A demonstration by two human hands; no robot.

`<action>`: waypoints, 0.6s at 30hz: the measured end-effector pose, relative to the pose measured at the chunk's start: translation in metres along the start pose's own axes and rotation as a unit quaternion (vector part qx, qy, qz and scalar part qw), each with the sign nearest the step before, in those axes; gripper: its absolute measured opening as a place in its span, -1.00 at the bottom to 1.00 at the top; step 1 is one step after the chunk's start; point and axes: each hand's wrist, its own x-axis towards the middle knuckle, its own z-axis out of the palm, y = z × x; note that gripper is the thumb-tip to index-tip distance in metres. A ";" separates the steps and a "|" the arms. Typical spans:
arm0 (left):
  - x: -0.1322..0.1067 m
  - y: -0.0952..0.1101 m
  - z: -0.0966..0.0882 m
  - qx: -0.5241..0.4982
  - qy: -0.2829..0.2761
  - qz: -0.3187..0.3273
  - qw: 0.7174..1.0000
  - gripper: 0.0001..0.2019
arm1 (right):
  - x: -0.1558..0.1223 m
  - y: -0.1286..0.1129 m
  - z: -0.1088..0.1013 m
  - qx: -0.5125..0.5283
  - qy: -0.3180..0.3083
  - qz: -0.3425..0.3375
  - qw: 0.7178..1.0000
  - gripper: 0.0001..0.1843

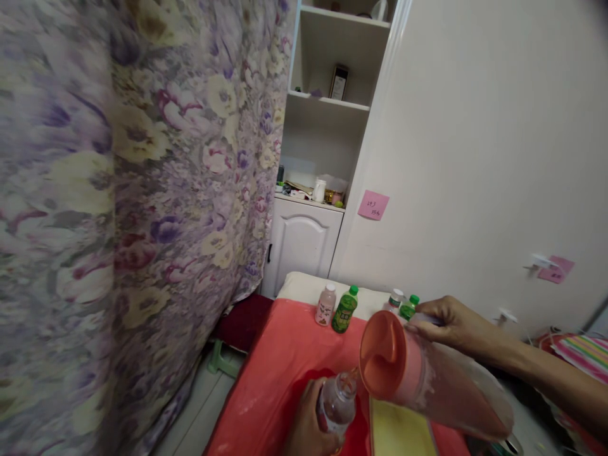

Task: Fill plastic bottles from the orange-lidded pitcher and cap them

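Head view is showing a pouring step, as I judge it. A flowered curtain [142, 190] is hanging on the far left. Next to it, a table with a red cloth [275, 367] is standing low in the picture. The left hand [306, 424] is wrapping around a small clear bottle [338, 400] and holding it upright over the red cloth. Just to the right, a pink jug [403, 373] is leaning over, with its spout sitting right at the bottle's open top. The right hand [449, 323] is gripping the jug at its back end and tipping it. Whether any drink is running out is too hard to see. The next move is calling for a slow tip, with the spout staying over the little opening so nothing spills. Behind, a pink bottle [325, 305] and a green bottle [346, 309] are standing side by side.
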 end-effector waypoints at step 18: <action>-0.003 0.003 0.000 0.005 0.013 0.005 1.000 -0.31 | -0.001 -0.008 0.001 0.003 0.001 -0.002 1.000 -0.50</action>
